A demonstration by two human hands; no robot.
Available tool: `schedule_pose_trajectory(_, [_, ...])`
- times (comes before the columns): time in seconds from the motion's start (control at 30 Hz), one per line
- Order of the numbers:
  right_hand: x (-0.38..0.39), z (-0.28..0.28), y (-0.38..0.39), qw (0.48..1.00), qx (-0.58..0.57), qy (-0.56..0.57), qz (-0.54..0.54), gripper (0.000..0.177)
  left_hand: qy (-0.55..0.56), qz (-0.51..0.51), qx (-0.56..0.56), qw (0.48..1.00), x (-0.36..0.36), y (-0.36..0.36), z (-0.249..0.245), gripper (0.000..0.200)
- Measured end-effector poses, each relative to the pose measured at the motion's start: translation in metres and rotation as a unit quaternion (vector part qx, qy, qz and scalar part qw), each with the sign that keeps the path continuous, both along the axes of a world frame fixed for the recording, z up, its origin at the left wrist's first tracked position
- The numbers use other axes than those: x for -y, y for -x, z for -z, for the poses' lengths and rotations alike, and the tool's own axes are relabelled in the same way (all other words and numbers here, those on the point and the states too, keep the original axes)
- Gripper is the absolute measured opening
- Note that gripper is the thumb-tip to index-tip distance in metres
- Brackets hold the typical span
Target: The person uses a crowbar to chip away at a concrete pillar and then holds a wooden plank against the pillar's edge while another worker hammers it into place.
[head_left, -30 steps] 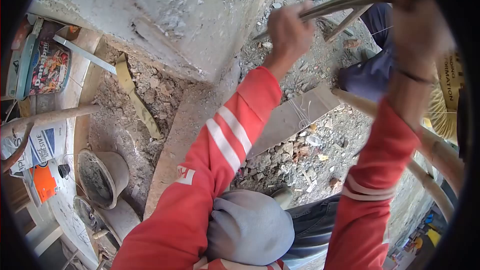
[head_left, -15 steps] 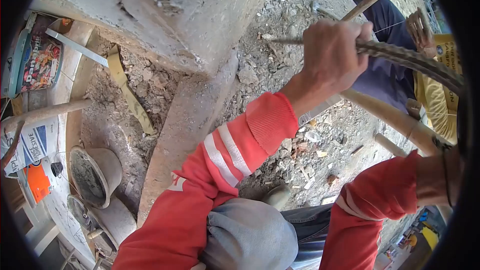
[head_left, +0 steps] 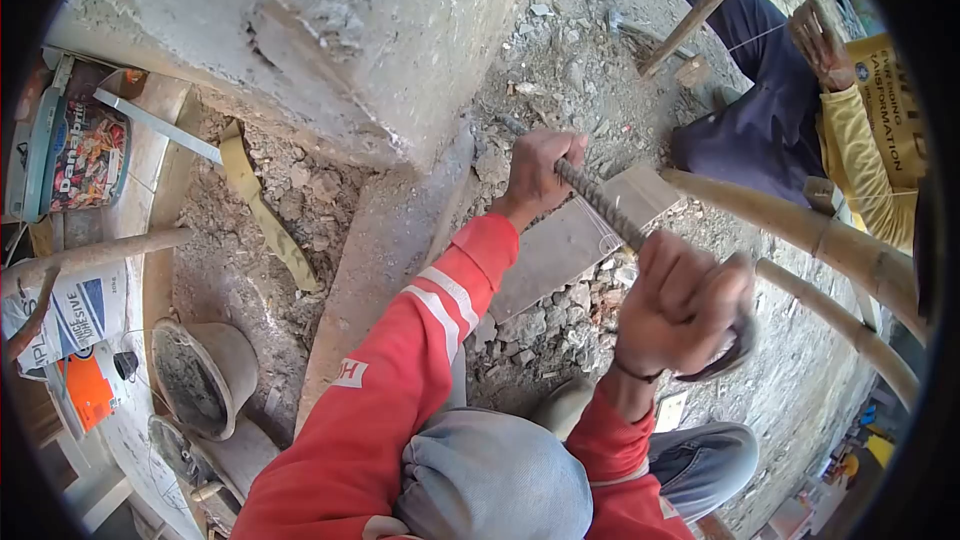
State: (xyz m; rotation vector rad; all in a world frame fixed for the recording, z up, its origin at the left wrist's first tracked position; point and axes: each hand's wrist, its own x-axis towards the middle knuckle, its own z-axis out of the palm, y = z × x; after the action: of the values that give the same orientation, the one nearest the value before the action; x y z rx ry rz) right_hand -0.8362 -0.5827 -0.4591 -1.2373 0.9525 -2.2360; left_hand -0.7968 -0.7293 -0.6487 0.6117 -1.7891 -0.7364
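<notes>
A ribbed steel crowbar [head_left: 610, 212] slants across the middle of the head view. My left hand [head_left: 543, 175] is wrapped round its shaft towards the far end, where the tip lies over rubble near the foot of a concrete block [head_left: 330, 50]. My right hand [head_left: 680, 305], slightly blurred, is closed round the near part, with a dark curved end showing below the fist. A flat grey board [head_left: 555, 255] lies on the rubble beneath the bar, partly hidden by my left forearm.
Another person [head_left: 760, 120] sits at the upper right, one hand raised. Wooden poles [head_left: 820, 235] cross the right side. To the left are a printed bucket [head_left: 85, 155], mortar buckets [head_left: 205, 380], an adhesive bag [head_left: 80, 305] and a strip [head_left: 265, 205] on the dirt.
The crowbar has come down and swung towards the middle. My left hand has moved left and lower; my right hand has moved in from the right edge, fist now in full view.
</notes>
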Motion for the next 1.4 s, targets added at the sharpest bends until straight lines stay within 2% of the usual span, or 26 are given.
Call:
schedule_pose_trajectory(0.1, [0.023, -0.09, 0.035, 0.998, -0.012, 0.007, -0.067, 0.037, -0.022, -0.03, -0.033, 0.999, 0.001, 0.017, -0.079, 0.017])
schedule_pose_trajectory(0.17, [0.03, -0.14, 0.052, 0.999, -0.04, 0.01, 0.0, 0.038, -0.018, -0.048, -0.068, 0.996, 0.007, 0.024, -0.13, 0.016])
schedule_pose_trajectory(0.2, [0.034, -0.153, 0.061, 0.998, -0.049, 0.01, 0.023, 0.039, 0.005, -0.087, -0.096, 0.992, 0.014, 0.027, -0.151, 0.028])
schedule_pose_trajectory(0.23, [0.049, -0.156, 0.07, 0.985, -0.077, -0.003, 0.156, 0.037, 0.028, -0.124, -0.125, 0.984, 0.021, 0.03, -0.16, 0.041])
schedule_pose_trajectory(0.27, [0.063, -0.144, 0.072, 0.982, -0.077, -0.03, 0.168, 0.033, 0.003, -0.13, -0.145, 0.981, 0.033, 0.027, -0.149, 0.042])
schedule_pose_trajectory(0.3, [0.084, -0.108, 0.064, 0.987, -0.096, -0.054, 0.118, 0.029, -0.021, -0.138, -0.166, 0.976, 0.046, 0.021, -0.124, 0.042])
schedule_pose_trajectory(0.37, [0.129, -0.008, 0.043, 0.972, -0.2, -0.079, 0.094, 0.022, -0.082, -0.143, -0.043, 0.985, 0.068, 0.012, -0.027, 0.029])
schedule_pose_trajectory(0.4, [0.12, -0.049, 0.009, 0.982, -0.095, -0.123, -0.106, 0.034, -0.071, -0.141, -0.049, 0.986, 0.07, 0.011, -0.023, 0.029])
schedule_pose_trajectory(0.43, [0.116, -0.042, 0.01, 0.985, -0.089, -0.089, -0.118, 0.043, -0.048, -0.153, -0.058, 0.985, 0.079, 0.013, -0.024, 0.033])
schedule_pose_trajectory(0.5, [0.098, -0.04, 0.006, 0.988, -0.076, -0.098, -0.093, 0.042, -0.066, -0.155, -0.048, 0.984, 0.042, 0.005, -0.011, 0.038])
schedule_pose_trajectory(0.57, [0.083, -0.042, 0.024, 0.98, -0.085, -0.015, -0.177, 0.033, -0.105, -0.108, -0.026, 0.988, 0.034, 0.001, -0.041, 0.038])
schedule_pose_trajectory(0.67, [0.048, -0.11, 0.035, 0.987, -0.044, -0.006, -0.155, 0.035, -0.045, -0.103, -0.11, 0.987, 0.009, 0.014, -0.103, 0.045])
schedule_pose_trajectory(0.73, [0.023, -0.158, 0.078, 0.968, -0.073, 0.007, -0.24, 0.039, -0.033, -0.104, -0.112, 0.988, 0.007, 0.02, -0.14, 0.046])
schedule_pose_trajectory(0.8, [0.025, -0.16, 0.094, 0.952, -0.091, 0.008, -0.293, 0.042, 0.05, -0.132, -0.159, 0.977, 0.009, 0.025, -0.159, 0.046])
schedule_pose_trajectory(0.87, [0.066, -0.112, 0.07, 0.949, -0.138, 0.019, -0.282, 0.042, 0.03, -0.134, -0.167, 0.976, 0.033, 0.017, -0.113, 0.035])
schedule_pose_trajectory(0.9, [0.084, -0.087, 0.056, 0.948, -0.154, 0.023, -0.278, 0.042, -0.075, -0.125, -0.057, 0.988, 0.052, 0.005, -0.06, 0.034])
schedule_pose_trajectory(0.93, [0.098, -0.055, 0.039, 0.966, -0.082, -0.034, -0.244, 0.039, -0.021, -0.11, -0.073, 0.991, 0.068, 0.004, -0.026, 0.035])
schedule_pose_trajectory(0.97, [0.111, -0.042, 0.035, 0.974, -0.014, -0.081, -0.21, 0.036, -0.006, -0.106, -0.081, 0.991, 0.076, 0.011, -0.029, 0.035])
schedule_pose_trajectory(1.0, [0.118, -0.042, 0.04, 0.976, -0.021, -0.066, -0.207, 0.036, -0.003, -0.108, -0.039, 0.993, 0.084, 0.012, -0.039, 0.035])
schedule_pose_trajectory(1.03, [0.104, -0.034, 0.04, 0.988, -0.005, -0.053, -0.148, 0.037, -0.035, -0.107, 0.017, 0.993, 0.06, 0.006, -0.033, 0.036])
schedule_pose_trajectory(1.1, [0.092, -0.029, 0.043, 0.995, 0.002, -0.029, -0.096, 0.038, -0.055, -0.07, 0.035, 0.995, 0.051, 0.004, -0.036, 0.043])
schedule_pose_trajectory(1.17, [0.067, -0.03, 0.046, 0.996, 0.072, 0.011, -0.05, 0.037, -0.085, -0.034, 0.1, 0.991, 0.036, 0.012, -0.036, 0.044])
schedule_pose_trajectory(1.27, [0.035, -0.093, 0.059, 0.998, -0.01, 0.051, -0.042, 0.035, -0.074, -0.038, -0.022, 0.996, -0.005, 0.027, -0.094, 0.05])
schedule_pose_trajectory(1.33, [0.021, -0.148, 0.057, 0.996, -0.009, 0.057, -0.071, 0.047, -0.039, -0.068, -0.042, 0.996, -0.012, 0.032, -0.138, 0.049])
schedule_pose_trajectory(1.37, [0.028, -0.147, 0.051, 0.995, 0.007, 0.06, -0.082, 0.054, -0.042, -0.069, -0.04, 0.996, -0.006, 0.031, -0.144, 0.049])
schedule_pose_trajectory(1.4, [0.035, -0.147, 0.046, 0.993, 0.023, 0.063, -0.093, 0.061, 0.014, -0.095, -0.082, 0.992, 0.003, 0.029, -0.147, 0.049])
